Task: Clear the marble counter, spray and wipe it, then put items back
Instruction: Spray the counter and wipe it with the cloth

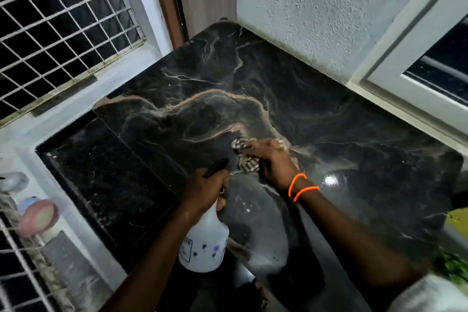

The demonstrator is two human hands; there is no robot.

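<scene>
The black marble counter [253,78] with pale brown veins fills the middle of the view and carries no loose items. My left hand [206,191] grips the neck of a white spray bottle [205,243] with a black nozzle, held above the counter's near edge. My right hand [272,162], with orange bands on its wrist, presses a striped cloth [247,156] flat on the counter near its middle. The cloth is mostly hidden under the fingers.
A barred window [58,23] lies to the left above a grey ledge. A pink round object [38,218] and a pale one [12,181] sit at the left edge. A textured wall [316,7] and a white-framed window [417,71] border the counter on the right. Green leaves [453,266] show bottom right.
</scene>
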